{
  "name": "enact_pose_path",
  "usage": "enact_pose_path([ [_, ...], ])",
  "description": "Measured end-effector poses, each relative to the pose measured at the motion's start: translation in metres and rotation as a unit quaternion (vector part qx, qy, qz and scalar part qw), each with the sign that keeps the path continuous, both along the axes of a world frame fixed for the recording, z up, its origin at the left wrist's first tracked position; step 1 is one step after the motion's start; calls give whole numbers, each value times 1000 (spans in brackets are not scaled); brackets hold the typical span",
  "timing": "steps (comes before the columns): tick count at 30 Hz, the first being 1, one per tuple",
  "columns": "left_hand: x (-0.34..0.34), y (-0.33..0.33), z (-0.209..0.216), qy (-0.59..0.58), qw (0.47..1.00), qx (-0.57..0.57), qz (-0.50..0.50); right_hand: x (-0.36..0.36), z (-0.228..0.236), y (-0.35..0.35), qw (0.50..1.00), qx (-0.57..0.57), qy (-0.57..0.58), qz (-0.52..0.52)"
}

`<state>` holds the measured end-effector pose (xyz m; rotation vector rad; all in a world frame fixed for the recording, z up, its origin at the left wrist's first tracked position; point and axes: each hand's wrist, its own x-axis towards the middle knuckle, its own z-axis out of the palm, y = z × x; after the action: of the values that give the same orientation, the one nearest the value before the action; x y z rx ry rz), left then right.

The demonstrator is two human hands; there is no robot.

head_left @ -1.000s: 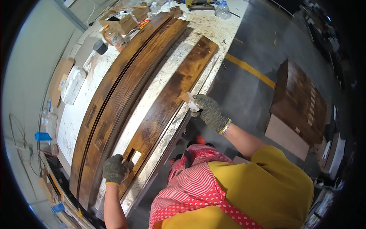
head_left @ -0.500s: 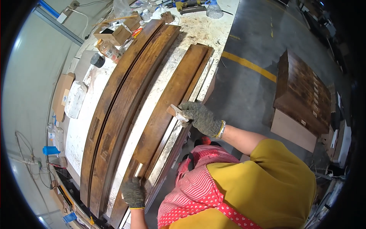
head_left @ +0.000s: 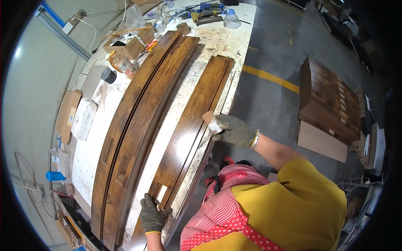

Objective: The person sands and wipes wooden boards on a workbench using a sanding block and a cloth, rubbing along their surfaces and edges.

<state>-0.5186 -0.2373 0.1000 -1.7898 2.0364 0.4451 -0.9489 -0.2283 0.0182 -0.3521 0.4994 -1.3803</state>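
Observation:
A brown wooden board [head_left: 190, 121] with a rectangular slot near its close end lies along the right side of the white workbench. My left hand [head_left: 153, 215], in a dark grey knitted glove, rests on the board beside the slot, fingers spread. My right hand [head_left: 236, 130], gloved the same way, grips a small tan-and-white block [head_left: 212, 122]. That block is at the board's right edge; whether it touches the wood, I cannot tell. Two longer curved wooden boards [head_left: 148, 104] lie side by side to the left, with slots near their close ends.
At the back of the workbench [head_left: 240, 44] are a clear bottle [head_left: 231, 20], power tools [head_left: 205, 16] and an open cardboard box [head_left: 133, 47]. A dark jar [head_left: 108, 75] and a plastic-wrapped pack [head_left: 83, 119] stand on the left. A stack of brown panels [head_left: 328, 100] stands on the floor at right.
My right hand has moved right with the block. The left hand's fingers have spread, and the board's slot shows more fully. The whole view has shifted slightly.

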Motion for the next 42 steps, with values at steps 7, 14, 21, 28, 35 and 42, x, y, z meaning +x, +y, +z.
enact_pose_path([
  [7,-25,3,6,-16,1000,-4,10,-133,-6,-16,791,-116,517,-307],
  [14,-32,2,-8,-4,1000,-22,13,-260,18,-77,865,12,451,-217],
  [21,-59,-11,-1,-122,984,63,111,-326,36,-170,710,-36,704,3],
  [28,-90,-21,2,-175,968,78,160,-342,4,-234,620,-226,747,82],
  [35,-94,-21,-2,-191,966,74,157,-341,10,-219,601,-280,745,78],
  [42,-87,-19,-2,-175,970,61,154,-361,25,-134,617,-222,743,133],
])
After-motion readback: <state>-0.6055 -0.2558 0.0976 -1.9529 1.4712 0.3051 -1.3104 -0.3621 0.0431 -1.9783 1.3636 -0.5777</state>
